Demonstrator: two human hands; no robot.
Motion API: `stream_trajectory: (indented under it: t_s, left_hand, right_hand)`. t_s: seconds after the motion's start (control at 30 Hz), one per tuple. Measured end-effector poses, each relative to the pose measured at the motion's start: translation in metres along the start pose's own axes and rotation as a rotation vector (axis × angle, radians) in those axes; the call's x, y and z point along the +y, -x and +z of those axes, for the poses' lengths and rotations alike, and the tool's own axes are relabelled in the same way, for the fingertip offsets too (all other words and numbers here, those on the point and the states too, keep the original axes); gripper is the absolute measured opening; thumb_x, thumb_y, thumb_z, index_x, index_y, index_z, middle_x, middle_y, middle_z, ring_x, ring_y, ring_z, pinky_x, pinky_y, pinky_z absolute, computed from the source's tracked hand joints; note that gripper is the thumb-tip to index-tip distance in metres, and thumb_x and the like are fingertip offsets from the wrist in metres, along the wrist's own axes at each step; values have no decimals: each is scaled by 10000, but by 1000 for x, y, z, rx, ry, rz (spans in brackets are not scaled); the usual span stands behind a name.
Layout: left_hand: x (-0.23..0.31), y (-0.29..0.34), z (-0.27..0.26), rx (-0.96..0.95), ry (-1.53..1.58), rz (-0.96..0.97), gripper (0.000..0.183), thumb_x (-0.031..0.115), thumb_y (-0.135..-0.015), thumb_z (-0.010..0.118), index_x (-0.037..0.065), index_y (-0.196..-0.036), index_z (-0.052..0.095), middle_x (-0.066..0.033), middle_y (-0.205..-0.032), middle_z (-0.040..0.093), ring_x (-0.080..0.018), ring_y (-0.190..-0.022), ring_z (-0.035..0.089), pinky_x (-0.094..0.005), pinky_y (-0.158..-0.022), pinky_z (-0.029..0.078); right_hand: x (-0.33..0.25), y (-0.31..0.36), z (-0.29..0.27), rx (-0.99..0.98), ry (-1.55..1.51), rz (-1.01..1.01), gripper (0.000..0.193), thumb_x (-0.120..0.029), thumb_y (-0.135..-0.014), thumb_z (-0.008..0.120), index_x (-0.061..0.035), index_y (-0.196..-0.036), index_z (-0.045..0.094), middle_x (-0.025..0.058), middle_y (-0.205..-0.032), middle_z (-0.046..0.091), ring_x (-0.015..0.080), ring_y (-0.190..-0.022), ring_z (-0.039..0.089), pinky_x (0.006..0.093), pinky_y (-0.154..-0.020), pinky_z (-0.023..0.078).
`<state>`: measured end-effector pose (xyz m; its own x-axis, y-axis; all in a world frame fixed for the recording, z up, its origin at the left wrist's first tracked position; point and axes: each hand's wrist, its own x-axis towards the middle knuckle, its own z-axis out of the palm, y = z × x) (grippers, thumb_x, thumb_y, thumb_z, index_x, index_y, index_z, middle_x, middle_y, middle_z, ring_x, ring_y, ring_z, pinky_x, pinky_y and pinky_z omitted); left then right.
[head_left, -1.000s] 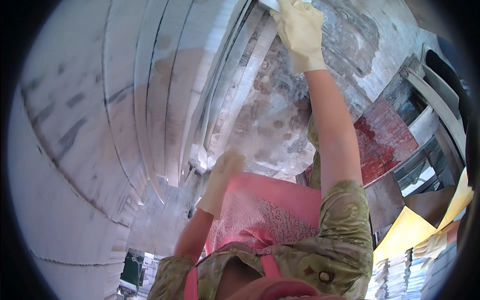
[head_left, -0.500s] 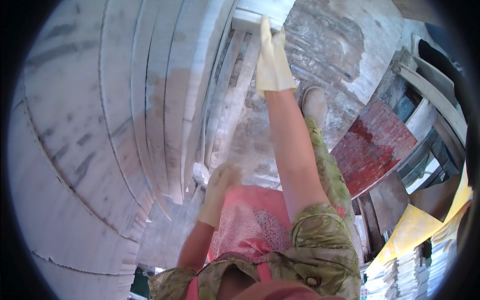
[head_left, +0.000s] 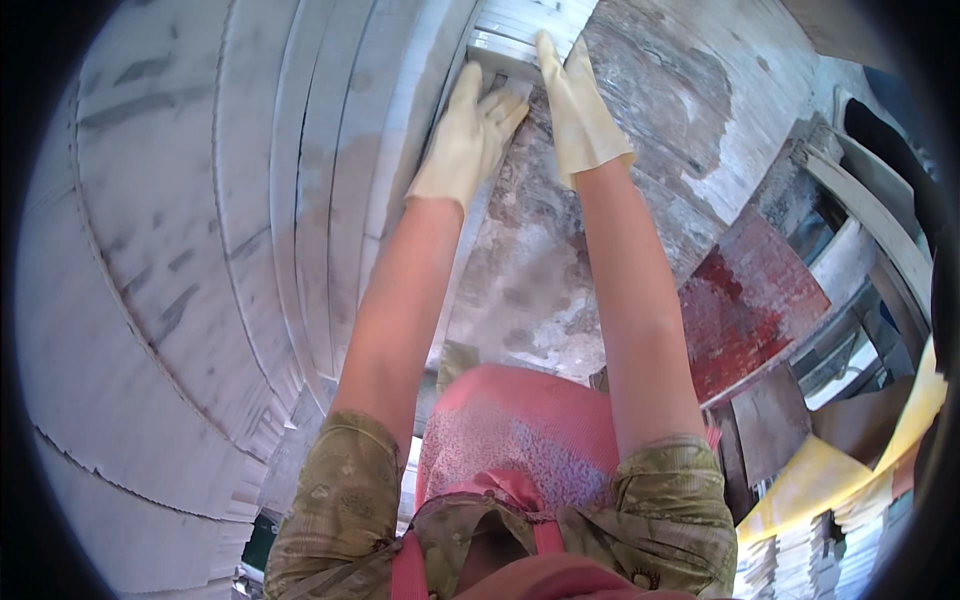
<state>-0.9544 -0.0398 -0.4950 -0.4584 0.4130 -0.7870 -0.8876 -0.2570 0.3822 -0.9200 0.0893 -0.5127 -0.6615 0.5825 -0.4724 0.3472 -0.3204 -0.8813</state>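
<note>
Cream rubber gloves cover both of my hands. My left hand [head_left: 465, 140], fingers spread, reaches over pale strips on the floor, close to the near end of a stack of white slabs [head_left: 530, 18]. Whether its fingertips touch the stack, I cannot tell. At that stack's near right corner is my right hand [head_left: 583, 110], its fingers apart and the tips against or just beside the edge. Neither hand shows anything held between its fingers.
Tall grey-white slabs [head_left: 160, 200] lean in rows along the left. Worn, stained boarding [head_left: 650, 90] covers the floor ahead. To the right lie a red-stained board [head_left: 745, 310], scrap pieces and a yellow sheet [head_left: 810, 485]. A pink apron [head_left: 510, 420] hangs over my lap.
My left hand has swung up and forward from beside my lap to the strips near the stack. My right hand has shifted slightly right and stays by the stack's corner.
</note>
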Motion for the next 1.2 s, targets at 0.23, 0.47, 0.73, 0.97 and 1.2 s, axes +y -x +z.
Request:
stream_trajectory:
  t_s: [0.23,0.47,0.73,0.97,1.2]
  left_hand:
    - [11,-37,24,-56,-89,108,639,349,-1058,496,-58,-1482,245,-277,-1451,399,-374,-1395,418,-442,-1164,389]
    - [9,-37,22,11,-208,65,815,526,-1055,447,-31,-1568,145,-313,-1563,271,-359,-1412,408,-440,-1168,379]
    - [-23,78,-26,92,-552,106,611,440,-1025,568,-28,-1414,503,-186,-1379,576,-252,-1313,536,-381,-1106,429]
    - [-84,248,-146,376,-254,-154,376,249,-1055,556,-23,-1311,596,-163,-1239,683,-234,-1139,672,-354,-1007,535]
    - [-37,387,-141,-70,-593,-42,381,211,-1030,581,-32,-1323,596,-155,-1249,684,-250,-1225,619,-377,-1104,451]
  right_hand:
    - [49,-14,20,92,-18,152,652,-401,-1006,563,22,-1473,393,264,-1360,566,359,-1256,564,427,-1005,470]
    - [-9,-18,-29,-25,752,-319,642,-449,-915,621,41,-1324,553,263,-1055,696,437,-1030,649,464,-924,513]
    - [-54,-19,47,7,1287,-731,562,-147,-816,630,109,-1315,580,312,-1510,409,463,-1454,314,518,-1219,245]
    - [-129,-43,56,-675,1943,-54,561,-289,-789,707,-31,-1282,629,205,-1361,576,347,-1308,500,464,-1124,366]
    - [-96,231,-125,257,1090,-289,254,-242,-957,593,-21,-1030,695,186,-887,692,398,-901,651,517,-967,485]
